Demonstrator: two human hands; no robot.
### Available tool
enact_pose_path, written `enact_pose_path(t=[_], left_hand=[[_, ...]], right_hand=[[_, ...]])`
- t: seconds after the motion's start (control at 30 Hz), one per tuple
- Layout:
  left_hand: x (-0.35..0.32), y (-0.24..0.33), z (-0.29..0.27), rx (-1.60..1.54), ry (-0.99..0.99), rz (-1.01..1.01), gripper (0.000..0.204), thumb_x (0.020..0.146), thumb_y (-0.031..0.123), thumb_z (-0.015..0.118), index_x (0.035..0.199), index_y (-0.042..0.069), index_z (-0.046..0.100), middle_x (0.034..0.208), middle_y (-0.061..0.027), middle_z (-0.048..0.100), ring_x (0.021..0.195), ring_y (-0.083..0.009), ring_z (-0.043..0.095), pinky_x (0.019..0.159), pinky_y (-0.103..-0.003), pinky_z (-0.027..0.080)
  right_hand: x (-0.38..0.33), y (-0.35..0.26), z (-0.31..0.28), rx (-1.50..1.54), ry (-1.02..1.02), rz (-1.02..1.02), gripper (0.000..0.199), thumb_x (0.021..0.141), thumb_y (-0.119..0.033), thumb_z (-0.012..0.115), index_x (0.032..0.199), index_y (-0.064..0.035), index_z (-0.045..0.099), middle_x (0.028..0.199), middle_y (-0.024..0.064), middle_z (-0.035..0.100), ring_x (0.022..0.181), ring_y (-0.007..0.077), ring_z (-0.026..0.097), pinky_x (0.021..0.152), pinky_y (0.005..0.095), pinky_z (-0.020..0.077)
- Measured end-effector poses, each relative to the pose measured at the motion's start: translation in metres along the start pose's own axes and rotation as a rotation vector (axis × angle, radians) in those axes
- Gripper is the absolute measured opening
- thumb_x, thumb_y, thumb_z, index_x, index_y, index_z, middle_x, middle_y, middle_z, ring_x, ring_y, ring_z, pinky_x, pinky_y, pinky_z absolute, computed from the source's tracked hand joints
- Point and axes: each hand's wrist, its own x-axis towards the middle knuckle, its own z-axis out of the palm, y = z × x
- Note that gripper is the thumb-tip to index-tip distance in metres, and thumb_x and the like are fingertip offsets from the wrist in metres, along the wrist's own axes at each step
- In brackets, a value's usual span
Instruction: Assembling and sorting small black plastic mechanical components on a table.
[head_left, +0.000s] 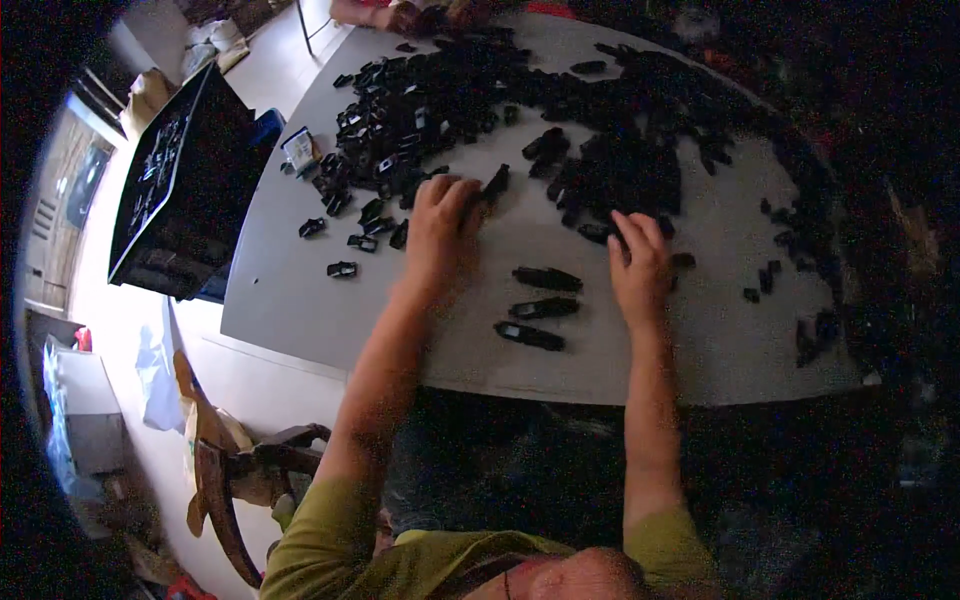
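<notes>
Small black elongated parts, seemingly plastic, cover much of the grey table. My left hand (443, 228) is curled at the edge of the left pile, and a black part (496, 183) sticks up tilted at its fingertips. Its thumb is mostly hidden. My right hand (641, 265) reaches to the near edge of a dark heap (622, 172), fingers stretched and thumb apart, close beside another black part (594, 232). Between my forearms lie an upper part (546, 279), a middle part (544, 308) and a lower part (530, 336), roughly side by side.
A big pile of black parts (400, 115) spreads over the far left, with a small white packet (300, 150) at its edge. Loose parts (770, 275) lie at the right. Another person's hand (400, 18) is at the far edge. A black box (190, 190) stands left of the table.
</notes>
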Motion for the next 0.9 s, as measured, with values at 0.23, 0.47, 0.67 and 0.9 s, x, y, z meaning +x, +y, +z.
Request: enact_pose_path(t=[0.23, 0.47, 0.67, 0.9], left_hand=[[0.021, 0.005, 0.002, 0.185, -0.032, 0.072, 0.027, 0.072, 0.008, 0.061, 0.098, 0.003, 0.056, 0.093, -0.0122, 0.053, 0.091, -0.0304, 0.049, 0.079, -0.038, 0.041], [0.036, 0.005, 0.027, 0.364, -0.403, 0.024, 0.02, 0.075, 0.008, 0.058, 0.094, 0.004, 0.058, 0.09, -0.0133, 0.058, 0.094, -0.0316, 0.051, 0.078, -0.039, 0.043], [0.01, 0.01, 0.023, -0.236, -0.501, 0.187, 0.02, 0.078, 0.008, 0.057, 0.097, 0.004, 0.06, 0.092, -0.0154, 0.058, 0.092, -0.0316, 0.053, 0.08, -0.038, 0.044], [0.015, 0.007, 0.01, -0.316, -0.265, -0.027, 0.016, 0.077, 0.006, 0.06, 0.092, 0.002, 0.061, 0.094, -0.0144, 0.056, 0.089, -0.0294, 0.055, 0.073, -0.036, 0.046]], right_hand=[[0.004, 0.015, -0.031, -0.049, -0.06, 0.248, 0.013, 0.078, -0.011, 0.06, 0.09, -0.0053, 0.061, 0.091, 0.0092, 0.057, 0.082, 0.0262, 0.057, 0.07, 0.0337, 0.0462], [0.001, 0.005, -0.039, -0.243, -0.22, 0.348, 0.02, 0.076, -0.011, 0.063, 0.094, -0.0075, 0.057, 0.094, 0.0094, 0.056, 0.089, 0.0277, 0.055, 0.074, 0.0368, 0.0452], [-0.002, 0.004, -0.037, -0.238, -0.365, 0.311, 0.024, 0.072, -0.009, 0.065, 0.094, -0.0064, 0.055, 0.094, 0.0106, 0.055, 0.089, 0.0288, 0.055, 0.074, 0.0385, 0.0449], [0.007, 0.002, -0.041, 0.111, -0.119, 0.375, 0.033, 0.075, -0.001, 0.058, 0.108, -0.0047, 0.054, 0.089, 0.0073, 0.056, 0.075, 0.0161, 0.055, 0.066, 0.0302, 0.0454]])
